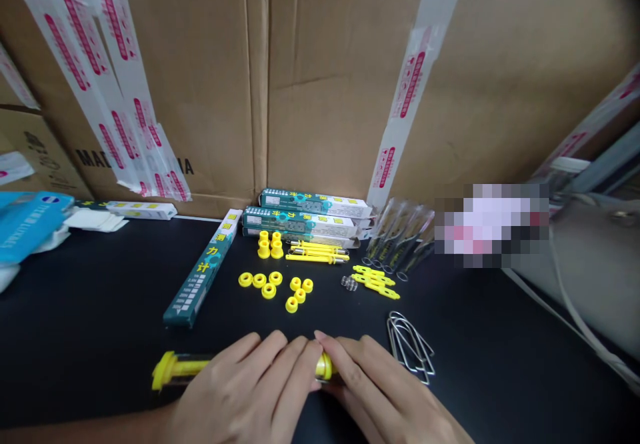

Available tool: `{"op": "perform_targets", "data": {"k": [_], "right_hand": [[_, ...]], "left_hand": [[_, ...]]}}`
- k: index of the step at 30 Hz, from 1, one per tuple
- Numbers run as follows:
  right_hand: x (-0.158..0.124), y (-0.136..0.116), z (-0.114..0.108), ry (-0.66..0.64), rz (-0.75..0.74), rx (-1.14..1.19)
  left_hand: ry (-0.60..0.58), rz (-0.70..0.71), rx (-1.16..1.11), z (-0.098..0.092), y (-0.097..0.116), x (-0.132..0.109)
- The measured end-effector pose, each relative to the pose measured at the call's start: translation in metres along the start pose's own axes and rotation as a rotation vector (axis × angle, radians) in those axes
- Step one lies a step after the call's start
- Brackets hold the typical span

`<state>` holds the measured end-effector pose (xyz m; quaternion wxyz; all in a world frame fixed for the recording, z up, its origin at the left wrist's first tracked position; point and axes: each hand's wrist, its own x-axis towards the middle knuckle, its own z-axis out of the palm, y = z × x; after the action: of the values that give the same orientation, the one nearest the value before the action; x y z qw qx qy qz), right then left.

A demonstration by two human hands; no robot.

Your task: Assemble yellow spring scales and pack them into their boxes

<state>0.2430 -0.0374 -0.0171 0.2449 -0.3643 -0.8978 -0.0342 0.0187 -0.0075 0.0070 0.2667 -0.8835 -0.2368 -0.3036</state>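
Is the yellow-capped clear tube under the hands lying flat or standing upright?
Lying flat: the tube runs sideways along the black bench, its yellow end out past the left hand.

Between the left hand (pixel 245 391), the right hand (pixel 380 384) and the yellow rings (pixel 269 290), there is a narrow room on the black surface (pixel 100 311). The long green box (pixel 197 271) stands in the way at left, and the bent wire loops (pixel 410 347) at right.
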Motion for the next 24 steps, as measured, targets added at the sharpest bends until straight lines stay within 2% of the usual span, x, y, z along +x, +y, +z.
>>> {"op": "perform_targets", "data": {"k": [7, 12, 14, 16, 19, 24], "right_hand": [[-0.003, 0.005, 0.0, 0.013, -0.008, -0.002], [-0.004, 0.008, 0.001, 0.104, 0.006, 0.047], [-0.005, 0.009, 0.002, 0.154, 0.038, 0.062], [-0.005, 0.01, 0.002, 0.176, 0.066, 0.087], [-0.006, 0.01, 0.002, 0.166, 0.099, 0.147], [-0.007, 0.008, 0.004, 0.133, 0.135, 0.181]], "left_hand": [[0.004, -0.046, -0.005, 0.003, 0.0, -0.004], [0.01, -0.066, -0.05, 0.005, -0.001, -0.001], [0.069, -0.131, -0.064, 0.007, -0.001, -0.002], [0.098, -0.119, -0.071, 0.007, -0.001, -0.003], [0.021, -0.059, -0.047, 0.002, -0.002, -0.001], [0.017, -0.073, -0.069, -0.001, -0.003, 0.005]]}}
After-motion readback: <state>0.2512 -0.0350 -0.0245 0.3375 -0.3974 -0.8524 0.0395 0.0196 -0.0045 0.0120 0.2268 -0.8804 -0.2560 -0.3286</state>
